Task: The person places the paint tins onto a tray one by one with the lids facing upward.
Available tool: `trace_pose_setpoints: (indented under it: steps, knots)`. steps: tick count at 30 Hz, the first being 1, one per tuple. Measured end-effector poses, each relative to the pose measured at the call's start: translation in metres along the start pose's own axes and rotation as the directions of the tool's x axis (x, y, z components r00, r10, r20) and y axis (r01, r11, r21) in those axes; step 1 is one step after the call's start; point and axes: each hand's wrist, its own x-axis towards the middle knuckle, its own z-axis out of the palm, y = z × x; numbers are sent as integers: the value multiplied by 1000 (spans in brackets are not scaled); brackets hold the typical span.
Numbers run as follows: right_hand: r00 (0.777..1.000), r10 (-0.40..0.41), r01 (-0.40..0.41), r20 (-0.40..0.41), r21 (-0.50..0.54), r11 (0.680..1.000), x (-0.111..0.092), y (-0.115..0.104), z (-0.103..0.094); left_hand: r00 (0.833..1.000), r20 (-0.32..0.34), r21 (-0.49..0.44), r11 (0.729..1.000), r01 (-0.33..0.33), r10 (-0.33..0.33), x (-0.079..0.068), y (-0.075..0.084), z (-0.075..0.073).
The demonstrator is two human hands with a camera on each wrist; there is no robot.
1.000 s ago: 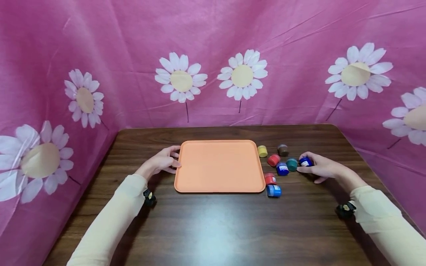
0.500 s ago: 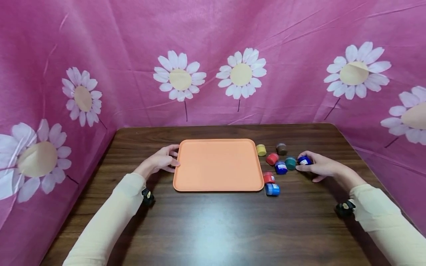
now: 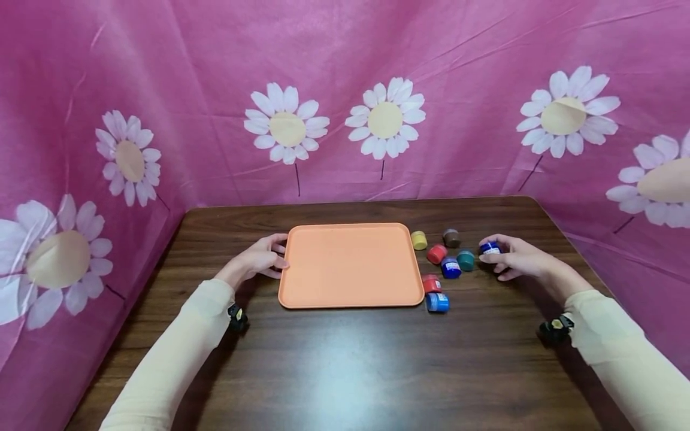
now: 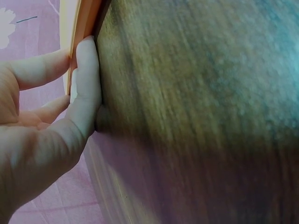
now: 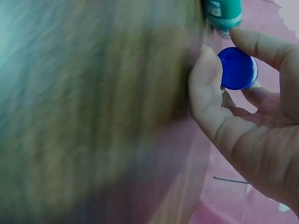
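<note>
In the head view, my left hand grips the left edge of an orange tray that lies flat on the table. The left wrist view shows thumb and fingertips at the tray's rim. Over on the right, my right hand pinches a small dark blue paint jar between thumb and fingers. Its round blue lid faces the right wrist camera. Just left of that hand stands a green paint jar, which also appears at the top of the right wrist view.
Between tray and right hand are more paint jars: yellow, brown, red, dark blue, another red and a light blue one on its side. A pink flowered cloth surrounds the wooden table.
My right hand has raised the dark blue jar slightly and shifted it away from me, beside the green jar. My left hand stays at the tray's edge. The whole head view has shifted slightly.
</note>
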Motion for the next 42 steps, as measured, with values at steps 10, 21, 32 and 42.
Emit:
trace_pose_setpoints:
  steps: [10,21,32,42]
  knots:
    - [992,-104,103,-66,-22,994,3,-45,-8,1000,-4,-1,1000,-1,1,1,1,1]
    - [983,-181,178,-30,-84,980,5,-108,8,1000,-1,-4,1000,1,-1,2,2,6]
    - [968,-249,251,37,-85,964,41,-154,50,1000,-13,10,1000,15,-14,-3,-1,0]
    - [946,-309,311,97,4,951,66,-183,83,1000,-17,0,1000,15,-15,-3,2,4]
